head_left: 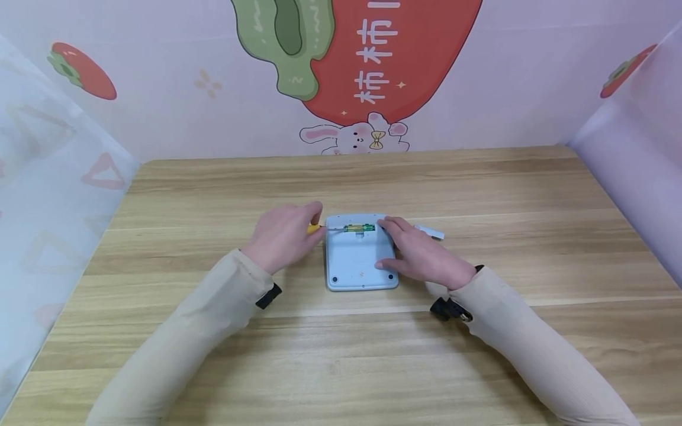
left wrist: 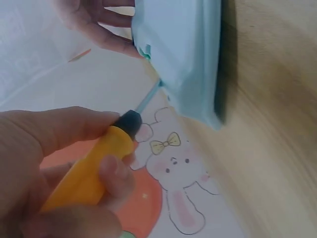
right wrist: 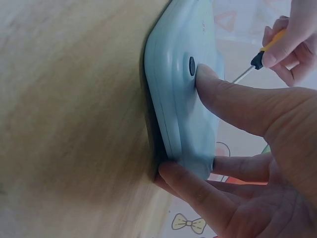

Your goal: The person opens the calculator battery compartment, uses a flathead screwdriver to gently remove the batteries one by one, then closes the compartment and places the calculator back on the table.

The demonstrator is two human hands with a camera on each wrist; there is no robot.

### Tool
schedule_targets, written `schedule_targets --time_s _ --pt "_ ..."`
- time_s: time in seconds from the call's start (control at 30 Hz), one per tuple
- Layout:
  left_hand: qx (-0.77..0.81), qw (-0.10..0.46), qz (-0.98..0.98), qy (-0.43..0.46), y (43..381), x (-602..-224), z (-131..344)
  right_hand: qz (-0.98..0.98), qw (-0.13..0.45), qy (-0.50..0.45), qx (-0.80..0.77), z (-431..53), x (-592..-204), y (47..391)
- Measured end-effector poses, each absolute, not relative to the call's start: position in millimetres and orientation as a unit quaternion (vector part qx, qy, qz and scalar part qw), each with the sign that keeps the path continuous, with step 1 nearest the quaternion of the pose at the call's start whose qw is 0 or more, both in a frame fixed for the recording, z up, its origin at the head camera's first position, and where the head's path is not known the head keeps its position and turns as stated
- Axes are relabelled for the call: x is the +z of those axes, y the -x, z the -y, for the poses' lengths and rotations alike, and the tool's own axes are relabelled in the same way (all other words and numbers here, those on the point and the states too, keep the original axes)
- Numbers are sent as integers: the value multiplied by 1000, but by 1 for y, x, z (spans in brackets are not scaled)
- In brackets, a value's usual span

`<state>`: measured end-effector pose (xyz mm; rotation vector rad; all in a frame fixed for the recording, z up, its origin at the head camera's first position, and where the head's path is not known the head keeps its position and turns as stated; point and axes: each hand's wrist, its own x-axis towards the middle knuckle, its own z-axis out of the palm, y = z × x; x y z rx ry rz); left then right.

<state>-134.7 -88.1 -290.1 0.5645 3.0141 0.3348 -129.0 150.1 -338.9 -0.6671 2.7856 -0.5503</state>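
A light blue, squarish device (head_left: 362,257) lies underside up on the table, with round black feet and a narrow battery slot. Green batteries (head_left: 359,228) show in the slot. My left hand (head_left: 285,235) grips a screwdriver (left wrist: 89,171) by its yellow handle, its thin metal shaft pointing right. In the head view the shaft reaches into the left end of the slot, up to the batteries. My right hand (head_left: 421,251) holds the device by its right side. The thumb (right wrist: 233,99) presses the underside beside a foot, and the other fingers go along the edge.
A small light blue cover piece (head_left: 429,232) lies on the table just behind the right hand. The wood-grain table (head_left: 341,355) is bordered by printed cloth (head_left: 186,89) at the back and both sides.
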Motion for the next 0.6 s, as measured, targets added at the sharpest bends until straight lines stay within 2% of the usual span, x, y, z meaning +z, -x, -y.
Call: schedule_targets --time_s 0.6 --pt "34 74 -982 -168 138 -266 60 -947 124 220 -197 -150 -338 129"
